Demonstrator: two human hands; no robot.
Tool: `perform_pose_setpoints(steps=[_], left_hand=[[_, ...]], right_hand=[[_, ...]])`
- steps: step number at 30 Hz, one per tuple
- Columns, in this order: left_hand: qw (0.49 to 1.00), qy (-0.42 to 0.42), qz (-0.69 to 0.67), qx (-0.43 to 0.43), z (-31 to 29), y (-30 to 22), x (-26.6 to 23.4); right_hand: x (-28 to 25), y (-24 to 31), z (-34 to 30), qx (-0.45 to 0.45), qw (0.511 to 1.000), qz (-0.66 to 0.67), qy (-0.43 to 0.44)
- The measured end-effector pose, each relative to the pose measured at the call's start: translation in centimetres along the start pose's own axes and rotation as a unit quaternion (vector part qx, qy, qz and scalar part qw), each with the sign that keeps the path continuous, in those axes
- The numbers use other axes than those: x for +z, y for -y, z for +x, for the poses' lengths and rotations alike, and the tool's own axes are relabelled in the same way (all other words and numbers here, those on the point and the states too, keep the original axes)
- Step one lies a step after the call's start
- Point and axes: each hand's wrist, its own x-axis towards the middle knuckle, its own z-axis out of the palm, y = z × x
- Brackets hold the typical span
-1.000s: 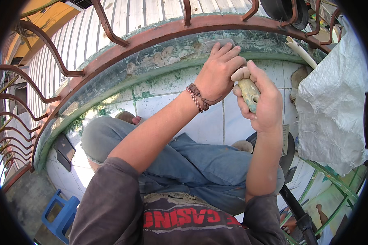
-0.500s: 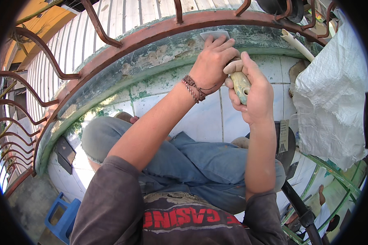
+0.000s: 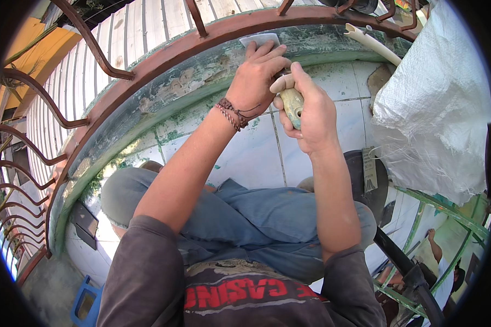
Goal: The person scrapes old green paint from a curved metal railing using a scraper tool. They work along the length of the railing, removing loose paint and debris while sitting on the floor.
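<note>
My right hand (image 3: pixel 315 111) is closed around the worn, pale, green-stained handle (image 3: pixel 293 106) of a scraper, which has a hole near its butt. Most of its far end is hidden between my hands. My left hand (image 3: pixel 255 79), with a braided bracelet at the wrist, presses bent fingers onto a pale grey flat plate (image 3: pixel 260 40). The plate lies against the curved low wall (image 3: pixel 202 76), whose green and dark paint is patchy. Whether the plate and the scraper are joined cannot be made out.
A red-brown metal railing (image 3: pixel 163 47) curves along the wall's top. White tiles (image 3: pixel 251 155) with green specks cover the floor by my crossed legs. At right are a white woven sack (image 3: pixel 436 109), a pale pipe (image 3: pixel 373 44) and a green metal frame (image 3: pixel 447 261). A blue stool (image 3: pixel 87 302) stands lower left.
The view has shifted, so most of the scene sits further left and slightly higher. Both hands keep nearly the same hold and place at the wall.
</note>
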Motion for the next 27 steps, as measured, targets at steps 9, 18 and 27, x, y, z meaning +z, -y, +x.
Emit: perform_pose_setpoints(steps=[9, 18, 27], left_hand=[[0.979, 0.059, 0.161, -0.108, -2.1, 0.5, -1.8], [0.905, 0.167, 0.317, -0.230, -1.9, 2.1, -4.2], [0.911, 0.130, 0.354, -0.164, -2.9, 4.0, -4.2]], right_hand=[[-5.1, 5.0, -2.0, -0.017, 0.968, -0.240, -0.067], [-4.5, 4.8, -2.6, 0.043, 0.917, -0.367, -0.152], [-4.7, 3.7, -1.8, -0.028, 0.812, -0.553, -0.182]])
